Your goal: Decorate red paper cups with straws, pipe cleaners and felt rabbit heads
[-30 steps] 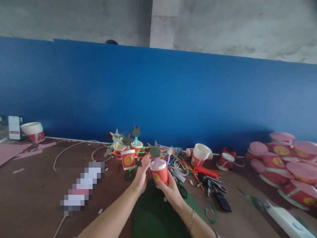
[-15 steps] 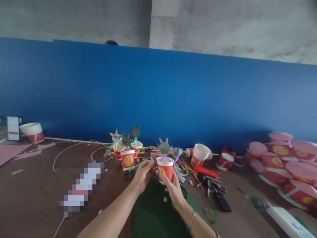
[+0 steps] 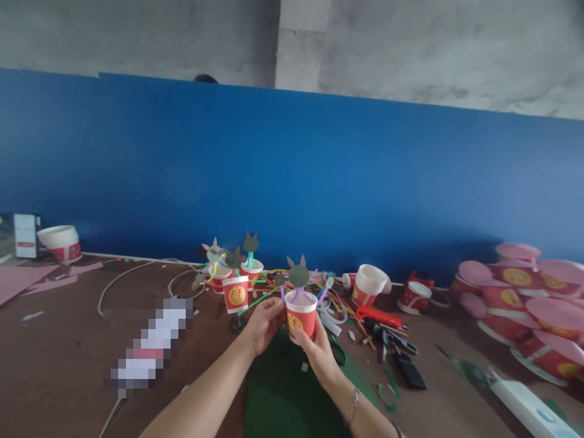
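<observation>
My right hand (image 3: pixel 322 353) is closed around a red and white paper cup (image 3: pixel 302 319) with a gold emblem, held upright above a dark green sheet (image 3: pixel 283 395). A grey-green paper animal head (image 3: pixel 299 276) with two pointed ears stands over the cup on purple strips. More purple strips (image 3: pixel 323 297) spread from the rim on both sides, with small round paper pieces at their ends. My left hand (image 3: pixel 265 322) is at the cup's left side, its fingers bent together near the left strip. Whatever lies between those fingertips is hidden.
Similar cup figures (image 3: pixel 236 294) stand behind to the left. Colourful strips, an orange-handled tool (image 3: pixel 378 316) and a black object (image 3: pixel 410 370) lie right. Stacked cups with pink discs (image 3: pixel 515 304), a glue gun (image 3: pixel 524 401) and a blue partition (image 3: pixel 292 182) surround the table. A cable runs left.
The cup has shifted slightly left and down, and turned a little in my right hand. The left round paper piece now shows above my left fingers.
</observation>
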The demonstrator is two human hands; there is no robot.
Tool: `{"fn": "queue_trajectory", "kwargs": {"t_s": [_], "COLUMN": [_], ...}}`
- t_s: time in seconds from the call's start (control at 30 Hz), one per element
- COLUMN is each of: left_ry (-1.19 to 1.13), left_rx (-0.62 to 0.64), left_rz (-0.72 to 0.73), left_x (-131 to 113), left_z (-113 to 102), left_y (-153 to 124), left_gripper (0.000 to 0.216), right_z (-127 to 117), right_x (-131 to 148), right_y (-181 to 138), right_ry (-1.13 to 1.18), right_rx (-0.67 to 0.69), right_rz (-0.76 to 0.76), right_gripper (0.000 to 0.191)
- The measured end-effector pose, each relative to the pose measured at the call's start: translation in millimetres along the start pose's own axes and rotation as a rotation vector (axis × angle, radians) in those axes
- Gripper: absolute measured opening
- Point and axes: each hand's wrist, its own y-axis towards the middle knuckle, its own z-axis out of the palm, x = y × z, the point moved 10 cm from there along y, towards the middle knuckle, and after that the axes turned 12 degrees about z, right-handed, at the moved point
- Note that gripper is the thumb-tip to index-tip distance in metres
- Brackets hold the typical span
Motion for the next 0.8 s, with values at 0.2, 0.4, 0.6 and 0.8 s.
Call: {"fn": "queue_trajectory", "kwargs": {"t_s": [0.2, 0.4, 0.6, 0.8], "left_ry": [0.023, 0.053, 0.078, 0.077], "left_rx": [0.027, 0.054, 0.014, -0.039], "left_rz": [-0.019, -0.048, -0.037, 0.019], "left_x": [-0.8, -4.5, -4.8, -6.0], "left_z": [0.1, 2.2, -1.8, -3.2], "left_y": [-0.5, -3.4, -1.3, -1.0], "left_gripper": [0.033, 0.033, 0.033, 0.030], "right_z": [1.6, 4.2, 2.4, -3.3], "right_x": [0.5, 4.2, 4.6, -1.2], "right_y": [-0.7, -1.8, -1.6, 2.5], "right_ry": [-0.011, -0.047, -0.051, -0.030], "right_rx": [0.018, 0.040, 0.004, -0.038], "right_rz": [-0.024, -0.057, -0.043, -0.023], "right_gripper": [0.059, 0.059, 0.055, 0.051]}}
